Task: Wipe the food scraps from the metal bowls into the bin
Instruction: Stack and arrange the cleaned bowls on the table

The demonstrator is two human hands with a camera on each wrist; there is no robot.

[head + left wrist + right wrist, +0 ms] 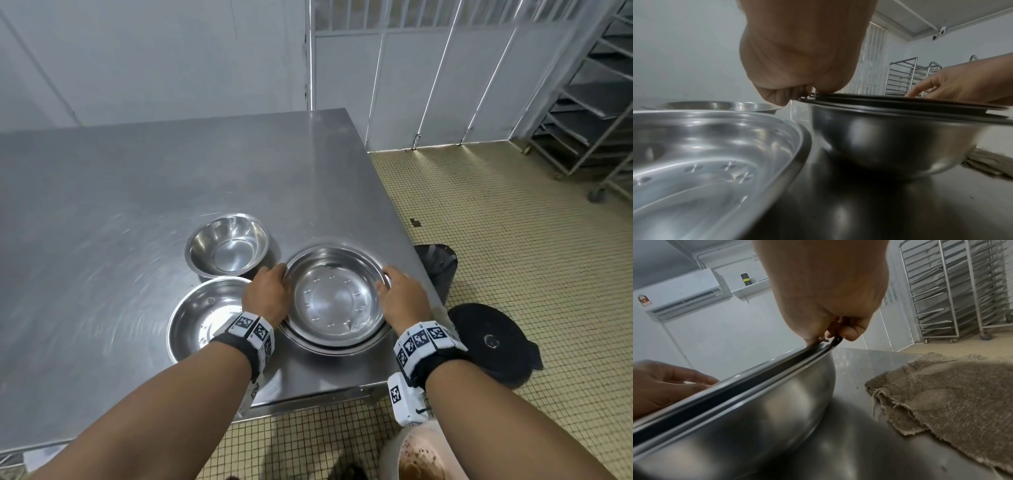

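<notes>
Now we have both hands on the wide round steel bowl, nested atop another at the steel table's near right corner; our left hand pinches its left rim, our right hand pinches the right rim; a second shallow steel bowl sits just left, a deeper steel bowl behind it; a frayed brown cloth lies to the right; the black bin stands on the floor beside the table edge.
</notes>
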